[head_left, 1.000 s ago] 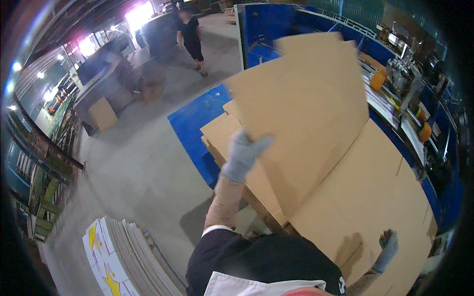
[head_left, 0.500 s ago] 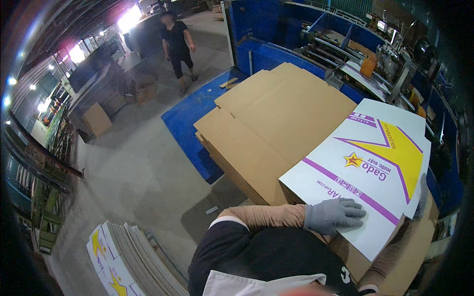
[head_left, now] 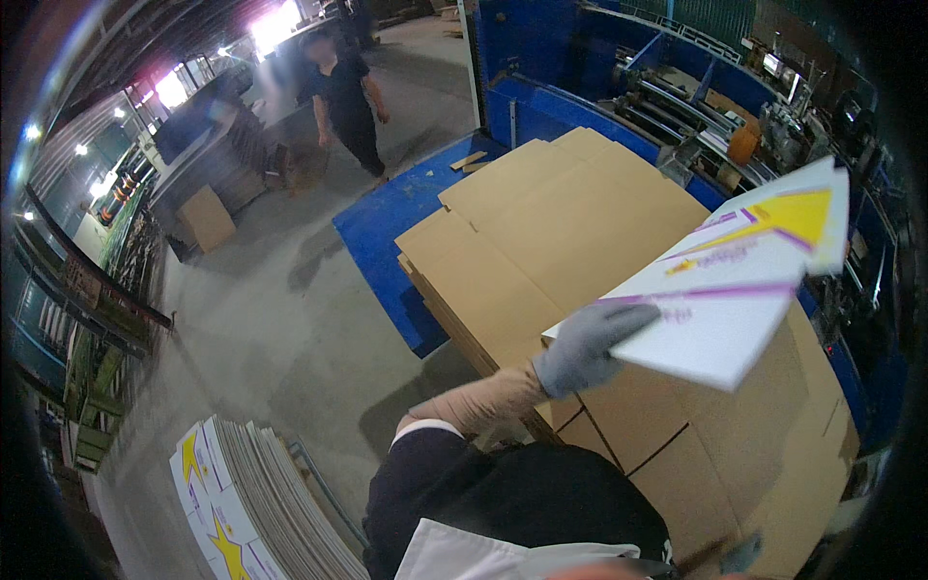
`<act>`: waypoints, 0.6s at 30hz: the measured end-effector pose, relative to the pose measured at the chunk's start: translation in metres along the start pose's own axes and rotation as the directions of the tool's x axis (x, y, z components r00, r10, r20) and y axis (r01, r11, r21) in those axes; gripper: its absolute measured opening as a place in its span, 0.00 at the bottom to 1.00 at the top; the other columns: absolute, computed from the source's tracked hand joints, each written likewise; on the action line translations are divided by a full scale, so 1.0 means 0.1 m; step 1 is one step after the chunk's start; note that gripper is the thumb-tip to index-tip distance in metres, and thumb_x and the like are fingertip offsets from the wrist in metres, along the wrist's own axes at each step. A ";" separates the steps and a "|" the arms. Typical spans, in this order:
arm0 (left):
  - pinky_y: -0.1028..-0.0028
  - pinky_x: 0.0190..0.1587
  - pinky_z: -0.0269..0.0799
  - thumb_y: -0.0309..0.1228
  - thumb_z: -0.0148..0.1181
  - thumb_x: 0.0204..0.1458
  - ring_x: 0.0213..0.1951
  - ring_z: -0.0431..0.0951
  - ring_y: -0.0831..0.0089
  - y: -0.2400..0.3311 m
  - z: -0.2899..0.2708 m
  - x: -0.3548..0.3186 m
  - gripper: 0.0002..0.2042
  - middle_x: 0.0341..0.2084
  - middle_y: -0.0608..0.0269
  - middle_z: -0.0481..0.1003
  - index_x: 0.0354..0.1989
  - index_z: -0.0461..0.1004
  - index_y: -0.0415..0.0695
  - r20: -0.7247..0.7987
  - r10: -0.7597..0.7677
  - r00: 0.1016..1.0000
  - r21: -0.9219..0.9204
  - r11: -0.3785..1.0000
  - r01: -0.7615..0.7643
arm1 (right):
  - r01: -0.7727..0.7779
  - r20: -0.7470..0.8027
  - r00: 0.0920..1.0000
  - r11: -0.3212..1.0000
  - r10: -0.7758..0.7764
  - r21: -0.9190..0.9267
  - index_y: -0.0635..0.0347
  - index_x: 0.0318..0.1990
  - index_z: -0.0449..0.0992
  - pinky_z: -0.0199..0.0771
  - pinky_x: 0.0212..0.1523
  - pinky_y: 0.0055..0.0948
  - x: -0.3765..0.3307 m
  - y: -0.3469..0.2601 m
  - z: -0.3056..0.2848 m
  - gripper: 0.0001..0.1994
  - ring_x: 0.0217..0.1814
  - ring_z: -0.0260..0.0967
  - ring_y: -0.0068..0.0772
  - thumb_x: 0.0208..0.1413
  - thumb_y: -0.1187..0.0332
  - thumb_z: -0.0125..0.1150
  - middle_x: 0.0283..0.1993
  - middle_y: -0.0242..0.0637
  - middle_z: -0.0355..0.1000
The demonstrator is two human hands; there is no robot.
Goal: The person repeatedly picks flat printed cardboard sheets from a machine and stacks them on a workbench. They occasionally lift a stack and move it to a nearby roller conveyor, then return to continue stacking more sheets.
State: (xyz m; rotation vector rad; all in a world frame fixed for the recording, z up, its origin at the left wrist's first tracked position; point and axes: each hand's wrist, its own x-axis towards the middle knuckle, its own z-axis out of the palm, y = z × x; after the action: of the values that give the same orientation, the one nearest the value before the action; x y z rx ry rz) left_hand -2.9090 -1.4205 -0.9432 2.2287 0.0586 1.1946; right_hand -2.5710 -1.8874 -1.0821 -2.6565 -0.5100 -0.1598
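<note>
At the near-left corner of the white printed sheet (head_left: 735,290), the left hand (head_left: 585,348), in a grey glove, has its grip closed on the board's edge, fingers laid over the top face and pinching the sheet. From that grip the sheet runs up and to the right, its long axis slanting toward the blue machine (head_left: 619,87), and it is lifted clear of the stack of brown cardboard (head_left: 570,232) beneath it, tilted with its far corner highest. Yellow and purple print shows on its upper face. The left hand is plainly the nearer of the two to the sheet. The right hand (head_left: 742,553) shows only as a bit of grey glove low at the frame's bottom edge, well apart from the sheet, and whether its grip is spread or pressed together I cannot tell.

Under and around the sheet, the brown stack lies flat in overlapping layers on a blue pallet (head_left: 387,242), filling the space between the person and the machine. Nothing stands between the sheet and the stack top. To the lower left, well apart across bare concrete floor (head_left: 261,329), a second pile of printed sheets (head_left: 242,503) lies fanned on its side. Farther off, another person (head_left: 346,101) in dark clothes walks near the pallet's far corner.
</note>
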 end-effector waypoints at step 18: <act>0.66 0.47 0.72 0.29 0.57 0.45 0.43 0.78 0.59 -0.98 -0.88 0.43 0.16 0.42 0.54 0.78 0.44 0.77 0.41 0.146 0.072 0.987 0.564 0.814 -0.143 | -0.404 -0.519 0.763 0.911 0.385 0.082 0.66 0.58 0.66 0.70 0.53 0.35 -1.60 -0.08 -0.71 0.23 0.54 0.69 0.40 0.62 0.58 0.46 0.55 0.46 0.70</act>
State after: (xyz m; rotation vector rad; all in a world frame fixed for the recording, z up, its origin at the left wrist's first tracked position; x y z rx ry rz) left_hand -2.9282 -1.2843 -0.9268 2.8614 0.2839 1.2133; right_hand -2.7240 -1.9641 -1.0453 -2.5241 0.2399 -0.7457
